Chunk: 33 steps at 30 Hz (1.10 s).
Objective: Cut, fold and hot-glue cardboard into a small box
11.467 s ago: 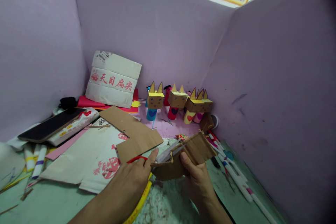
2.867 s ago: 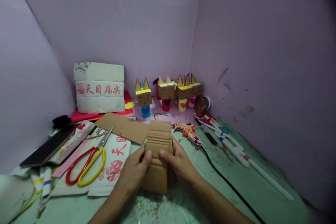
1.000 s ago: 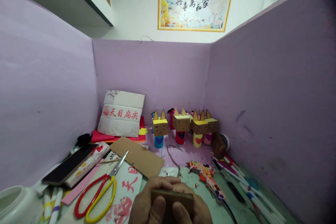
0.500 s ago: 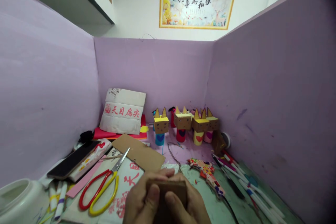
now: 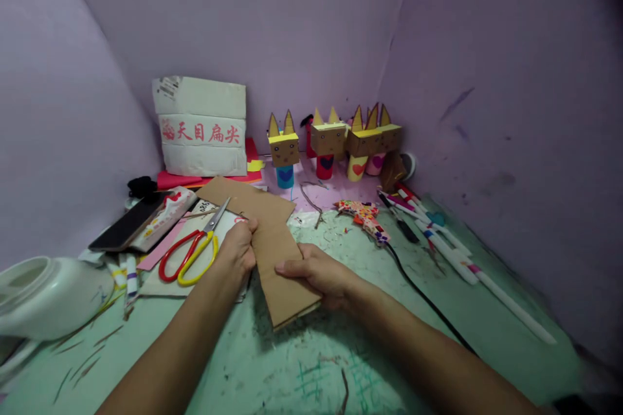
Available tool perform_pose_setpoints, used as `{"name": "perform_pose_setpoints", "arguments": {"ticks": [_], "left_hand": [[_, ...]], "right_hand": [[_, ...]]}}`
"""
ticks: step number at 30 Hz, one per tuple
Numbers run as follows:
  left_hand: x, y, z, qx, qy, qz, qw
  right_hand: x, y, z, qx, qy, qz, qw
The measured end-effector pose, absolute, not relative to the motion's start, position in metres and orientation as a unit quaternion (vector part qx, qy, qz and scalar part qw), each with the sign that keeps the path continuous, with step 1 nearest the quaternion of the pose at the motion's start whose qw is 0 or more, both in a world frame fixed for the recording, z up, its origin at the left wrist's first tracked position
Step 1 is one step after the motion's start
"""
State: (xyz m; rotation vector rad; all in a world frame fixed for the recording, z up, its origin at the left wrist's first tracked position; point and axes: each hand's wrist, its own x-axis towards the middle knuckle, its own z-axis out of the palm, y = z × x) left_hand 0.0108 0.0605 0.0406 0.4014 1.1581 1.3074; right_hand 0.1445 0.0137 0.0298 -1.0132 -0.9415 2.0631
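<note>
A folded strip of brown cardboard (image 5: 280, 272) is held tilted above the green tabletop between both hands. My right hand (image 5: 316, 272) grips its right edge, thumb on top and fingers underneath. At the opposite edge my left hand (image 5: 241, 243) is closed on the strip, its fingertips partly hidden. Just left of that hand lie scissors (image 5: 197, 246) with one red and one yellow handle, blades apart. Behind the strip is another flat piece of brown cardboard (image 5: 228, 191), resting on a white printed cardboard sheet (image 5: 168, 282).
Several cardboard-headed cat figures (image 5: 285, 149) stand at the back. A patterned glue gun (image 5: 365, 220) with a black cord lies right of centre, beside pens and white sticks (image 5: 448, 253). A white jug (image 5: 58, 298) sits at the left, near a dark phone (image 5: 126, 220). Purple walls enclose the workspace.
My view has tilted down toward the tabletop. The cardboard, earlier seen end-on between both hands, now shows its broad face, and the hands sit further apart on its two edges.
</note>
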Motion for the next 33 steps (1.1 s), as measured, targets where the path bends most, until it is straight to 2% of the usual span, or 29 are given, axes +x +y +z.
{"name": "perform_pose_setpoints", "arguments": {"ticks": [5, 8, 12, 21, 25, 30, 33], "left_hand": [[0.012, 0.063, 0.041, 0.177, 0.527, 0.525, 0.644], [0.014, 0.055, 0.047, 0.202, 0.518, 0.505, 0.660], [0.023, 0.037, 0.047, 0.251, 0.509, 0.482, 0.667], [0.032, 0.019, 0.045, 0.361, 0.507, 0.488, 0.612], [0.040, 0.016, 0.038, 0.381, 0.490, 0.502, 0.603], [0.033, 0.021, 0.040, 0.392, 0.455, 0.559, 0.572], [0.008, 0.026, 0.058, 0.410, 0.426, 0.599, 0.540]], "right_hand": [[0.146, 0.017, 0.025, -0.396, -0.341, 0.786, 0.331], [0.149, 0.020, 0.025, -0.395, -0.336, 0.774, 0.363], [0.150, 0.025, 0.024, -0.387, -0.332, 0.735, 0.446], [0.147, 0.034, 0.017, -0.362, -0.284, 0.594, 0.660], [0.145, 0.034, 0.019, -0.346, -0.254, 0.608, 0.668], [0.137, 0.019, 0.023, -0.327, -0.269, 0.653, 0.628], [0.156, 0.014, 0.022, -0.379, -0.301, 0.595, 0.642]]}}
